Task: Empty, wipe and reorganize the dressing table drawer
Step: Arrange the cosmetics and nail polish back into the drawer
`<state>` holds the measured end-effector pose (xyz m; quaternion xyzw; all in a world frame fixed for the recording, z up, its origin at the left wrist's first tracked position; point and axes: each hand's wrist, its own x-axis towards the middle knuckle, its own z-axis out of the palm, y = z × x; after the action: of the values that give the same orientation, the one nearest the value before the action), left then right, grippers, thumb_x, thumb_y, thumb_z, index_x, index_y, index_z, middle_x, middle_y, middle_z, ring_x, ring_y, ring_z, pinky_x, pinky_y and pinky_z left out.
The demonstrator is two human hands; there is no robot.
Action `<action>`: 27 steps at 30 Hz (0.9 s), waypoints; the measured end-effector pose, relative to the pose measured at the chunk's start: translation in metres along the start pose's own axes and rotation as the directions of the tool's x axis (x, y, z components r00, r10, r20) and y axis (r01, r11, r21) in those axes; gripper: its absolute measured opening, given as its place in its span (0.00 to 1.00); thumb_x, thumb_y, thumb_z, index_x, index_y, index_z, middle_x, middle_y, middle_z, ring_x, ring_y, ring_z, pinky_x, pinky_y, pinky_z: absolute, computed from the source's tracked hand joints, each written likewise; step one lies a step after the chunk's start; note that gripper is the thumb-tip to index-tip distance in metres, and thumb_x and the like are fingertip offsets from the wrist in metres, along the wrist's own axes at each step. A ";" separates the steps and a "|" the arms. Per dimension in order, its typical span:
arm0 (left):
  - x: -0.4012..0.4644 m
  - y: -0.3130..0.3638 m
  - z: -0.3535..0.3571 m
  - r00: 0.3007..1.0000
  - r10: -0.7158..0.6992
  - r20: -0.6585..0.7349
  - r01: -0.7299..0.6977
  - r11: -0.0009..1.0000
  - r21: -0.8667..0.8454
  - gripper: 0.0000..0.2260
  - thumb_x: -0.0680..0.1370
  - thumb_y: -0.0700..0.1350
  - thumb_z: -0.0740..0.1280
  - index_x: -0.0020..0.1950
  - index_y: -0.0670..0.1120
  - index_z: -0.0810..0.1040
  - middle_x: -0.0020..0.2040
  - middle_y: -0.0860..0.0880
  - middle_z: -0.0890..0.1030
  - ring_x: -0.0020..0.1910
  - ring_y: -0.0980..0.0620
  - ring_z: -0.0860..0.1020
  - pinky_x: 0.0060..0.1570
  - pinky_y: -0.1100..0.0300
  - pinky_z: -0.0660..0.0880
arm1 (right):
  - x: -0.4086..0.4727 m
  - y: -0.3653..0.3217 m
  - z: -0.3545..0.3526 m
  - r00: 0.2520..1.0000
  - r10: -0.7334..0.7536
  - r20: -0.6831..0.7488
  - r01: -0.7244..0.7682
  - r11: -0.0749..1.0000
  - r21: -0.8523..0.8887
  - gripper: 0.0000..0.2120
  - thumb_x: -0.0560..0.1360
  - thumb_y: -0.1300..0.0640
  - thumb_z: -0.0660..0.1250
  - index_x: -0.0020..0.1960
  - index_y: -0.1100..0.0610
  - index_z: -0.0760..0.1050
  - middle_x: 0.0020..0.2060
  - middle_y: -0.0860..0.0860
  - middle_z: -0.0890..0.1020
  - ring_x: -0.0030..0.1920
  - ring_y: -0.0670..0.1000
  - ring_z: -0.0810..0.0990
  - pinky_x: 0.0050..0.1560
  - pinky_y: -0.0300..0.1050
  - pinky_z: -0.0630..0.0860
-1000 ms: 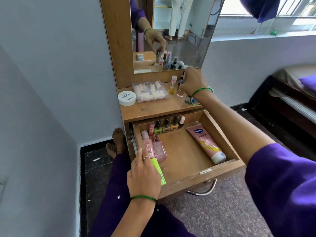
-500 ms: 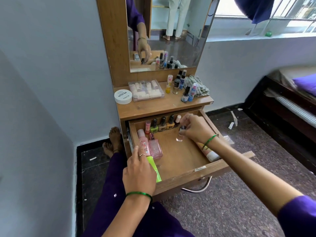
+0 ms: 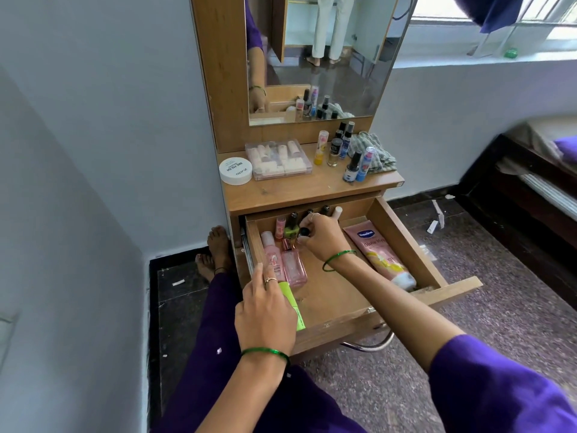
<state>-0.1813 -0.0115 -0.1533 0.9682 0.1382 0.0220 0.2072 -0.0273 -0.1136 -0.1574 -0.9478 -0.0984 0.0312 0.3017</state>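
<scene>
Right hand (image 3: 321,235) has carried the small bottle (image 3: 303,232) to the drawer's (image 3: 437,295) back-left.

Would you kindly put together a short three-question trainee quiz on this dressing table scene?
1. True or false: the drawer is pulled open.
2. Which item lies along the drawer's right side? A) a comb B) a pink Vaseline tube C) a hairbrush
3. Fill in: the right hand pinches a small bottle by its ____ cap.

Key:
1. True.
2. B; the tube lies flat against the right wall.
3. Black. The left hand rests at the drawer's front left, over a green tube.
</scene>
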 end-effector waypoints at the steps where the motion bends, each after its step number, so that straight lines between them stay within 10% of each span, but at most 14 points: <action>1: 0.000 0.000 0.000 1.000 0.000 0.002 0.000 1.000 -0.004 0.23 0.81 0.44 0.53 0.76 0.46 0.54 0.76 0.49 0.55 0.70 0.50 0.64 0.59 0.55 0.70 | 0.001 0.000 0.002 1.000 0.006 0.004 -0.006 1.000 -0.002 0.10 0.71 0.63 0.69 0.52 0.61 0.77 0.47 0.55 0.80 0.46 0.48 0.72 0.43 0.33 0.60; 15: -0.001 0.000 -0.002 1.000 0.003 0.007 -0.003 1.000 -0.013 0.24 0.80 0.45 0.54 0.76 0.46 0.54 0.76 0.49 0.55 0.70 0.49 0.64 0.59 0.55 0.70 | 0.000 0.001 -0.007 0.999 -0.004 0.051 0.003 1.000 0.017 0.14 0.71 0.67 0.68 0.56 0.61 0.75 0.45 0.54 0.79 0.46 0.51 0.77 0.57 0.41 0.72; 27: -0.001 0.001 -0.003 1.000 0.005 0.018 -0.005 1.000 -0.013 0.22 0.81 0.45 0.52 0.75 0.46 0.55 0.76 0.49 0.54 0.70 0.51 0.63 0.60 0.57 0.70 | 0.049 -0.040 -0.110 0.903 -0.283 -0.322 0.257 0.959 -0.122 0.07 0.72 0.66 0.64 0.49 0.61 0.78 0.43 0.55 0.80 0.44 0.53 0.78 0.52 0.48 0.76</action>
<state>-0.1824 -0.0115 -0.1502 0.9674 0.1337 0.0148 0.2145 0.0273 -0.1339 -0.0443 -0.9272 -0.1768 -0.1769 0.2789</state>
